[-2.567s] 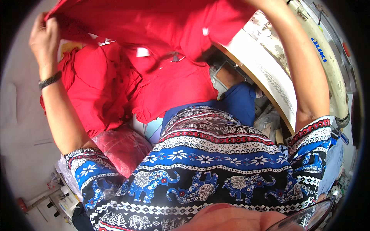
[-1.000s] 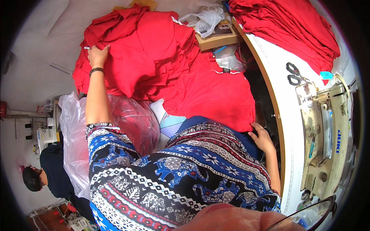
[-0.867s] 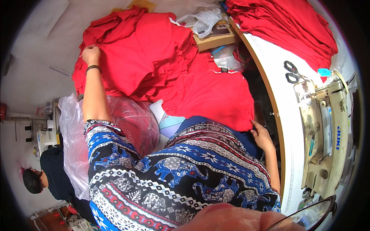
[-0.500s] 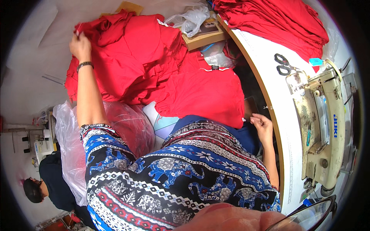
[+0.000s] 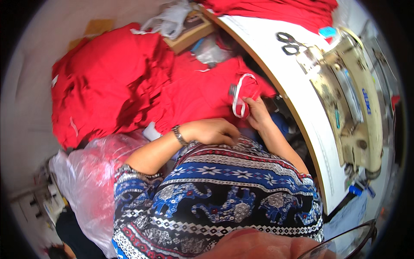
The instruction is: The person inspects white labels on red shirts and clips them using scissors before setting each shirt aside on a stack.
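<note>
Black-handled scissors [image 5: 295,43], cream sewing machine [image 5: 370,129], whitish plastic bag [image 5: 173,21], box [image 5: 189,38]

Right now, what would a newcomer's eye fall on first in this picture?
Probably the bulky heap of red cloth at the upper left. Next comes the white-trimmed red garment near the middle, held in the right hand. On the right, a cream sewing machine and black-handled scissors sit on the white tabletop.

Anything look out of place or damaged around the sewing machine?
Nothing looks spilled. The sewing machine has a patchily discoloured bed, apparently worn. Black-handled scissors lie loose on the white table, oddly close to the machine. The red garment in the right hand is too blurred to check for damage.
</note>
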Demonstrator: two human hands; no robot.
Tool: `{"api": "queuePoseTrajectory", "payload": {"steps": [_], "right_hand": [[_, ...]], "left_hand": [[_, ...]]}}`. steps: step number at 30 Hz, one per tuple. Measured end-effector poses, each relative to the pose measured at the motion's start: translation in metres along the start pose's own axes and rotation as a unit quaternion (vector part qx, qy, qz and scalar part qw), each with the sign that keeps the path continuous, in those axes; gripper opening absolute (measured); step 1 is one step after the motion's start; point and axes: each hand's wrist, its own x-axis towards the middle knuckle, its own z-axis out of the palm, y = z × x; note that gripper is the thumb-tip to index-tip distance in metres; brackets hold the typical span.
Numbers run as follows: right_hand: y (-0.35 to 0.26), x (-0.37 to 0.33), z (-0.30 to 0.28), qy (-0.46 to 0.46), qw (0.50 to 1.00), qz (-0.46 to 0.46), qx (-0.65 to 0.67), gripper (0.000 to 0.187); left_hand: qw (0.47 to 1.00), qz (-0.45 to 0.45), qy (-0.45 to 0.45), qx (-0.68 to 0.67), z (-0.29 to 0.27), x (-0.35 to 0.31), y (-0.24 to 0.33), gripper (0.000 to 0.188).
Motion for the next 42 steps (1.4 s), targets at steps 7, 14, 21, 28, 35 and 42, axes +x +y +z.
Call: {"api": "queuePoseTrajectory", "payload": {"steps": [7,14,21,28,35,42], "right_hand": [[0.018,-0.018,-0.03,-0.064,0.793,-0.282,-0.536,0.018],[-0.048,-0.024,0.011,0.004,0.868,-0.281,-0.409,0.018],[-0.132,-0.058,0.02,-0.123,0.981,-0.123,0.08,0.02],[-0.067,-0.018,0.005,0.005,0.954,-0.256,-0.156,0.06],[-0.046,-0.038,0.025,-0.165,0.745,-0.345,-0.547,0.031],[-0.045,-0.04,-0.004,-0.095,0.837,-0.286,-0.457,0.019]], "left_hand": [[0.877,-0.117,0.428,-0.187,-0.034,0.015,-0.051,0.034],[0.748,0.045,0.613,-0.25,-0.072,0.041,-0.043,0.012],[0.685,0.14,0.689,0.188,-0.065,-0.058,0.123,0.037],[0.879,-0.175,0.372,0.241,-0.032,-0.036,0.039,0.033],[0.869,-0.131,0.338,0.336,-0.02,0.012,0.047,0.021],[0.957,-0.138,0.169,0.189,-0.052,0.017,0.001,0.04]]}}
